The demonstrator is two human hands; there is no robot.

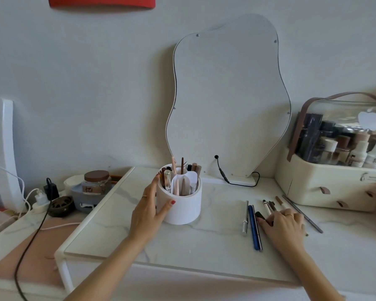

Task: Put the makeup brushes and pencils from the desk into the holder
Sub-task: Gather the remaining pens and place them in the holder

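A white round holder [180, 205] stands upright in the left hand's [149, 210] grasp, its compartments stocked with upright brushes and pencils. A row of loose pencils and brushes [254, 227] lies flat on the desk, some under the right hand's [284, 224] fingertips, others just beside it.

Home vanity: mirror [226, 101], cosmetics case [326, 187].

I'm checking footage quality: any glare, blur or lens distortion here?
Head view: soft, even daylight with faint shadows; the wide lens bows the desk edge; glare whitens the clear lid of the cosmetics case; the mirror shows only flat grey; the holder is slightly soft.
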